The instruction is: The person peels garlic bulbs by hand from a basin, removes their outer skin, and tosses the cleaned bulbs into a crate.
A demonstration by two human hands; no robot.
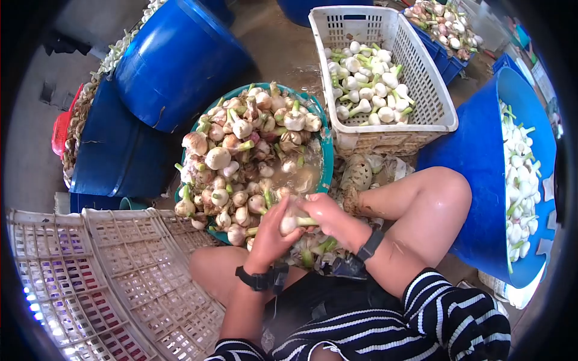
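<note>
My left hand is closed around a garlic bulb, whose cut green stem points to the right. My right hand is closed with its fingertips at the upper side of the same bulb; any loose skin pinched there is too small to make out. Just beyond both hands stands a green tub, heaped with unpeeled garlic bulbs with roots and brownish skins. Murky water shows at the tub's right side. Peeled skins and stem scraps lie below my hands, between my legs.
A white crate of clean white garlic stands ahead on the right. A blue barrel of white garlic leans at the right. Other blue barrels are at the upper left. A pale plastic crate stands by my left leg.
</note>
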